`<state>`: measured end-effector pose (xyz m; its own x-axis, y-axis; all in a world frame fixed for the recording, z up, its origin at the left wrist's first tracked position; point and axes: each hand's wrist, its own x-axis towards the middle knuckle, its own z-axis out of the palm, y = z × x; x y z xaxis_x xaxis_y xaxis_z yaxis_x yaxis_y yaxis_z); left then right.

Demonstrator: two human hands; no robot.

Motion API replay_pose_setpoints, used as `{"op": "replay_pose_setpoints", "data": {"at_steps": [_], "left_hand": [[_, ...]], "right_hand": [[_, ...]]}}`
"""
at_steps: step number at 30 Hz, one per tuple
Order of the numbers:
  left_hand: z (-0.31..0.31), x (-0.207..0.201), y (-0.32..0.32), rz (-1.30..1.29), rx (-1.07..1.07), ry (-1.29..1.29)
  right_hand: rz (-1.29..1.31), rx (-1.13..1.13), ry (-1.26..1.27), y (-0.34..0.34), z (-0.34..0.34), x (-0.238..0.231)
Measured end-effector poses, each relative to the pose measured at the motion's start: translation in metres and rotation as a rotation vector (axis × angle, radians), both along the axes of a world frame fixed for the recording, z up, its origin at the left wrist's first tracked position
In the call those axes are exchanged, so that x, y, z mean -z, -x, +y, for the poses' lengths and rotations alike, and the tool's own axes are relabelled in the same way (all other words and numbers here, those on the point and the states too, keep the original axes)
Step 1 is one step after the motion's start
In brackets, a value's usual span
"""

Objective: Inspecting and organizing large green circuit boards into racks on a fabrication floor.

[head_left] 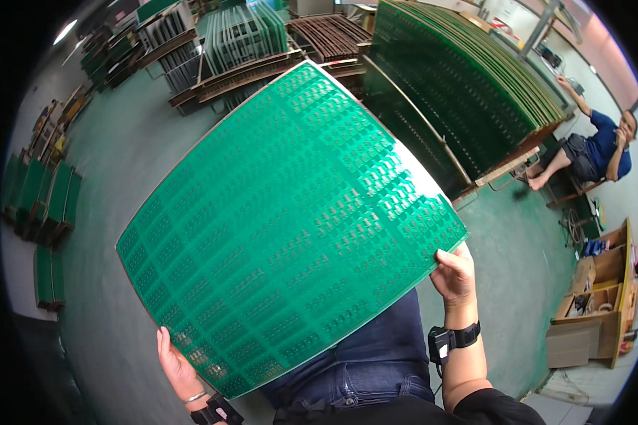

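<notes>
A large green printed circuit board panel (262,219), covered in rows of small repeated copper patterns, is held up in front of me, tilted, with its far corner toward the racks. My left hand (175,365) grips its lower left edge, the thumb showing along the rim and the other fingers hidden underneath. On the right, my right hand (454,275) clasps the near right corner, thumb on top. Light glares off the panel's right side. Both wrists wear black straps with small devices.
Ahead right stands a rack of upright green panels (461,85); another rack of panels (244,39) is beyond. Green stacks (46,198) line the left wall. A seated person (602,145) is at far right, near a wooden shelf unit (606,283) and a cardboard sheet (573,345).
</notes>
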<state>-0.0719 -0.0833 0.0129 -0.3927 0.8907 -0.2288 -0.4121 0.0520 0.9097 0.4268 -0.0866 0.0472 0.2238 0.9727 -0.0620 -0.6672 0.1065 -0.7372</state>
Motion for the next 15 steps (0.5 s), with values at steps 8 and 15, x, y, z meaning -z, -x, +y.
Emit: {"op": "replay_pose_setpoints", "data": {"at_steps": [8, 15], "left_hand": [[0.001, 0.015, 0.018, 0.075, -0.077, 0.02], [0.0, 0.01, 0.018, -0.028, -0.053, -0.001]], "right_hand": [[-0.036, -0.064, -0.034, 0.002, 0.002, -0.014], [-0.041, -0.038, -0.063, -0.014, -0.001, -0.002]]}}
